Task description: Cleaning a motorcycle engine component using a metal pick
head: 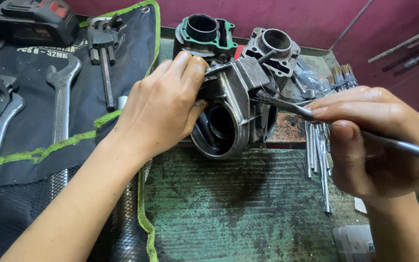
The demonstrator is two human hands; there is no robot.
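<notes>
My left hand point(163, 104) grips a dark, greasy metal engine casing point(233, 111) tipped on its side, its round opening facing me. In my right hand point(369, 140) is a thin metal-handled brush point(292, 107), its bristles touching the casing's right side. Both hands are smeared with grime. The casing rests on a worn green metal bench point(229, 204).
Two engine cylinders stand behind the casing: a black one with a green gasket point(203, 35) and a grey one point(273, 46). A black tool roll point(73, 92) at left holds wrenches point(61, 97). Long thin rods point(318, 155) and small brushes point(343, 75) lie at right. A power-tool battery point(35, 22) sits far left.
</notes>
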